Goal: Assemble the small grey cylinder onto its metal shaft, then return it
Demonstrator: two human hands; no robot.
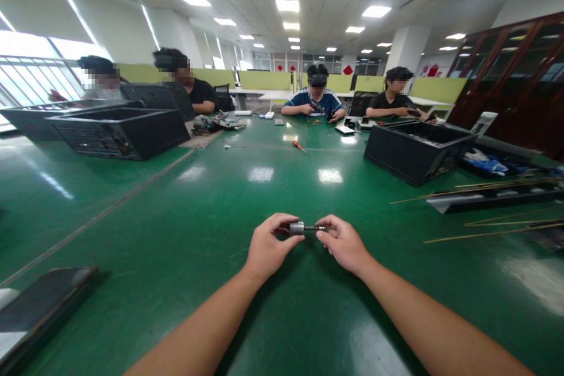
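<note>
Over the green tabletop, my left hand (268, 247) pinches what looks like a small motor, a silver metal cylinder (297, 228), between thumb and fingers. A thin dark shaft (310, 228) runs out of the cylinder to the right, lying level. The fingertips and thumb of my right hand (342, 242) are closed on the shaft's far end, where a small dark, shiny piece (321, 228) shows. My fingers partly cover both ends. Both forearms come in from the bottom edge.
An orange screwdriver (298, 145) lies farther up the green table (211, 205). Black computer cases (118, 132) stand left, another case (414, 150) right. Thin yellowish rods (476, 234) and a metal channel (489, 197) lie right. A dark flat panel (48, 305) sits near left. Several people work across the table.
</note>
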